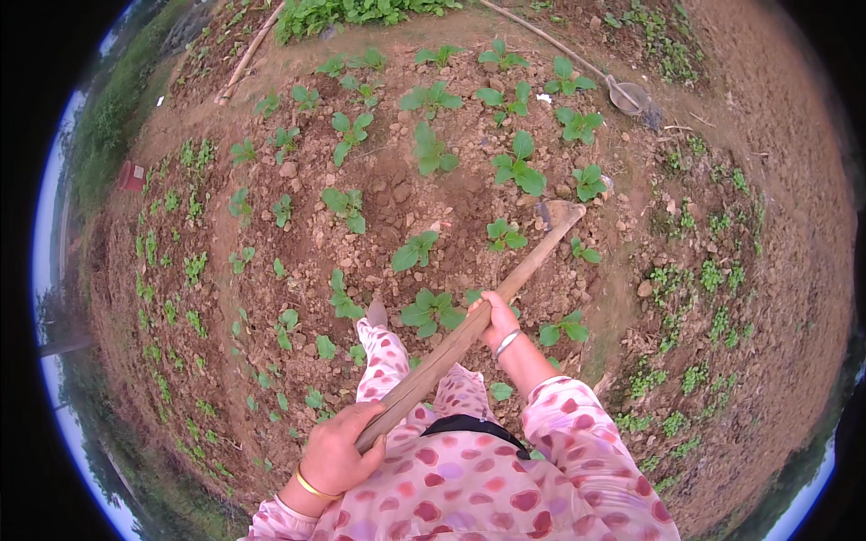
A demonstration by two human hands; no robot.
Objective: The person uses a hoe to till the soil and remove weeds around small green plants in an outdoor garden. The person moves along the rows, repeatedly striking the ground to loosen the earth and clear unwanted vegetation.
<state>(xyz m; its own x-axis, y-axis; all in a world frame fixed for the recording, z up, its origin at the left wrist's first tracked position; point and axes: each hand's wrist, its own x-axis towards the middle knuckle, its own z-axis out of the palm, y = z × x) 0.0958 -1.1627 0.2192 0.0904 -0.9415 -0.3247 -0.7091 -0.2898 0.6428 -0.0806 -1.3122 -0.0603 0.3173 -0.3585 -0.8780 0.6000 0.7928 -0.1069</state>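
A hoe with a long wooden handle (433, 365) slants from lower left to upper right before me. My left hand (342, 446), with a yellow bangle at its wrist, is closed round the handle's near end. Farther along, my right hand (496, 320), with a silver-coloured bangle, grips the handle near its middle. The hoe's metal blade (553, 213) rests at the soil between small leafy plants, below one seedling (589, 182) and above another (584, 251). Its lower edge is hard to make out. A broad-leaved plant (431, 311) grows just left of my right hand.
Rows of leafy seedlings (346, 208) stand in cloddy brown soil around my feet. A long-handled scoop (629, 99) lies at the upper right, a wooden pole (250, 54) at the upper left. Denser greens (358, 15) grow at the top; a red container (132, 176) is far left.
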